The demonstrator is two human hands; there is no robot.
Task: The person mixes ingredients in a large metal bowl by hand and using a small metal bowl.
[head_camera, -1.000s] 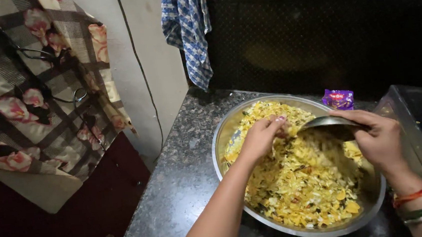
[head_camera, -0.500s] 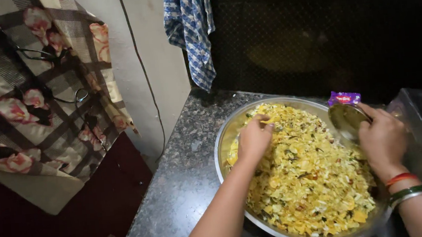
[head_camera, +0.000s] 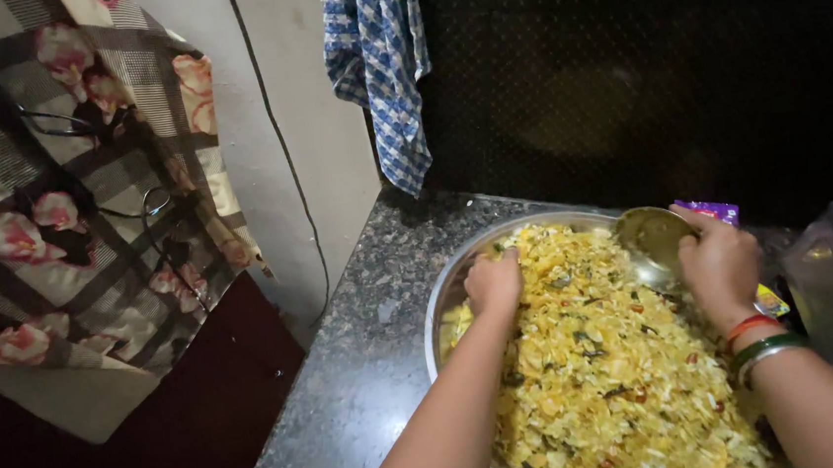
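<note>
Head view, looking down at your hands: big steel bowl sits on the speckled dark granite counter, heaped with a yellow flaky mix flecked with green and red bits. Your left hand is on the mix at the bowl's far-left side, fingers curled down and bunched together into the flakes; fingertips are buried, so you can't tell exactly what they pinch. Your right hand is at the far-right rim, fingers wrapped around the edge of a small steel cup that is tilted with its open side facing left, over the mix. Bangles, red and green, on your right wrist. Purple packet lies just behind the right hand, near the bowl's rim. Dark boxy thing at far right edge, too dim to identify. Blue-and-white checked cloth hangs on the wall above the counter's far-left corner. Floral patterned fabric hangs at left, with a thin black cord running down the wall between it and the cloth.
</note>
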